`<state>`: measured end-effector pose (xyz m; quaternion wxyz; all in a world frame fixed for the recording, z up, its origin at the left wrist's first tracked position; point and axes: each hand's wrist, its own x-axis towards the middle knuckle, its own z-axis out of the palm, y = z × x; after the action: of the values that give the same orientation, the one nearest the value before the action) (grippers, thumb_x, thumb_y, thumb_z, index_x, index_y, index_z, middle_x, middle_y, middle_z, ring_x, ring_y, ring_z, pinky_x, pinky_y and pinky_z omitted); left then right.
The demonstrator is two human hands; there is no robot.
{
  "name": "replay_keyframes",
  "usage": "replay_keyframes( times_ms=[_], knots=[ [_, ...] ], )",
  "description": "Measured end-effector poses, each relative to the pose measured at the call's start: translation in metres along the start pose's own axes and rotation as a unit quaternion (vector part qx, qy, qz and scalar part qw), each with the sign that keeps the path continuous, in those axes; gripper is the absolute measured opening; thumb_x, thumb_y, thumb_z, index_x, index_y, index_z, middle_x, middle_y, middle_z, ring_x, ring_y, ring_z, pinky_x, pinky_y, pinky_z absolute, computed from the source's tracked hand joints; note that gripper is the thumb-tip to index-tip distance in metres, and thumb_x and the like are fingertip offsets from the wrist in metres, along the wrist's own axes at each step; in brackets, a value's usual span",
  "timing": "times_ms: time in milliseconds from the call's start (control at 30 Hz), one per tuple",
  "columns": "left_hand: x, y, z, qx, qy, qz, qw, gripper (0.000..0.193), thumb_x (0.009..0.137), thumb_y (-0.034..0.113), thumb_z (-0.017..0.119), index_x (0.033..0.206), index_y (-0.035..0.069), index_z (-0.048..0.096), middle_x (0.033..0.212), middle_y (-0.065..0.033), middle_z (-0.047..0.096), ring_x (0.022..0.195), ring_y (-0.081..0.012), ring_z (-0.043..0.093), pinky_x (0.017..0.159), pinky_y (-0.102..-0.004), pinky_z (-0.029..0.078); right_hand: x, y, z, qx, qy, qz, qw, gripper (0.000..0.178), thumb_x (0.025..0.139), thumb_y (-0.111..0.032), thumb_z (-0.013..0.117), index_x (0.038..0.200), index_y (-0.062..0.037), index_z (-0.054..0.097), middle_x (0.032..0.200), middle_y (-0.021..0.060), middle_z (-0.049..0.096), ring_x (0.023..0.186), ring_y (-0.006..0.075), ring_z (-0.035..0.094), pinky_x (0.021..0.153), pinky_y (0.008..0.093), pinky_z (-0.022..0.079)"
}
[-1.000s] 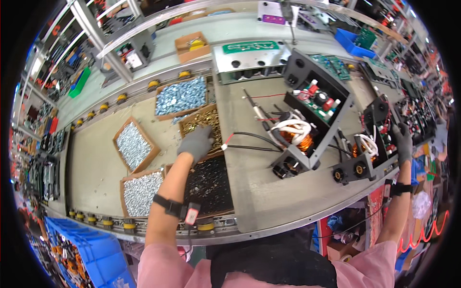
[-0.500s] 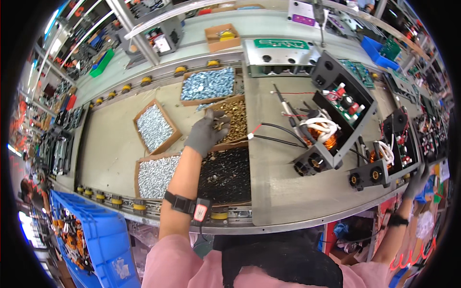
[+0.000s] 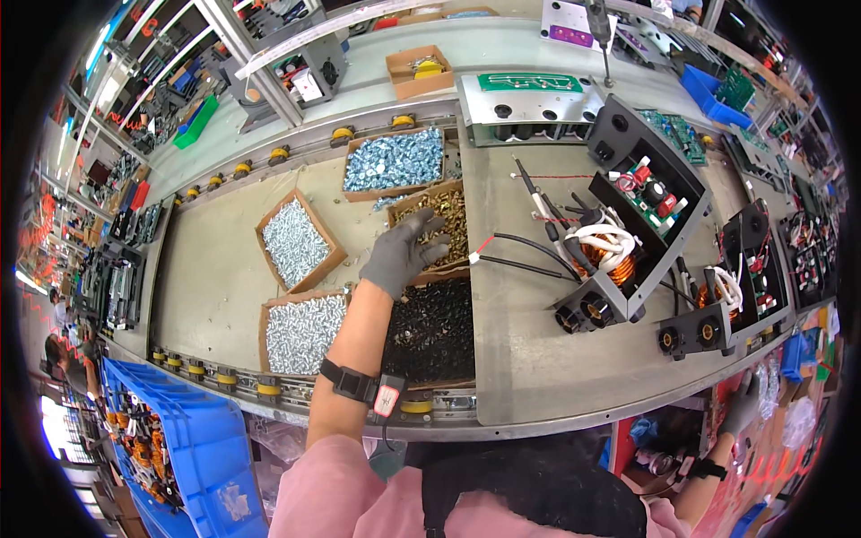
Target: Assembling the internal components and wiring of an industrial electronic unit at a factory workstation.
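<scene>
My left hand (image 3: 405,253), in a grey glove, is over the cardboard box of brass-coloured screws (image 3: 456,220), its fingers bent but apart. No screw shows clearly between them. Just nearer is a heap of black screws (image 3: 430,332). Silver screws fill a tilted box (image 3: 294,242) and another box (image 3: 305,336) to the left; larger bluish-silver screws (image 3: 395,160) lie in a box behind. Far to the right, my gloved right hand (image 3: 741,408) hangs beyond the bench edge, beside clear plastic bags (image 3: 768,386). Its fingers look stretched out, and nothing is visible in them.
On the bench's right stand an open black housing (image 3: 659,193) with a copper coil and loose cables (image 3: 529,255), and a second housing (image 3: 753,260). A screwdriver (image 3: 603,40) hangs above a metal plate holding a green circuit board (image 3: 529,82). A blue crate (image 3: 202,448) stands lower left.
My right hand has swung down and inward from beside the right-hand housing to below the bench edge. My left hand stays over the brass screws, its fingers now spread wider.
</scene>
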<state>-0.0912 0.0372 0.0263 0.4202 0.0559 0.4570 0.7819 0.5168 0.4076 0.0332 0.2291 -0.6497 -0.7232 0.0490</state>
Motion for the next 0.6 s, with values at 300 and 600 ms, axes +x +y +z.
replay_keyframes(
  times_ms=[300,600],
  knots=[
    [0.003,-0.001,0.005,0.036,-0.014,0.002,0.999,0.048,0.091,0.009,0.046,0.134,-0.009,0.034,0.13,-0.0257,0.045,0.105,-0.0316,0.056,0.088,-0.035,0.052,-0.072,0.093,-0.034,-0.324,0.134,0.185,0.918,0.07,0.078,-0.042,0.061,0.138,-0.0142,0.038,0.125,0.0184,0.054,0.109,0.0397,0.053,0.095,0.0504,0.037],
    [-0.01,0.0,0.009,0.257,-0.047,0.091,0.961,0.04,0.093,0.004,0.046,0.13,-0.008,0.041,0.115,-0.0192,0.059,0.095,-0.0211,0.058,0.081,-0.0277,0.05,-0.078,0.054,-0.045,0.357,0.141,0.237,0.893,0.055,0.083,-0.016,0.058,0.133,-0.0022,0.04,0.07,0.0017,0.049,0.05,0.0081,0.041,0.044,0.022,0.033]
  ],
)
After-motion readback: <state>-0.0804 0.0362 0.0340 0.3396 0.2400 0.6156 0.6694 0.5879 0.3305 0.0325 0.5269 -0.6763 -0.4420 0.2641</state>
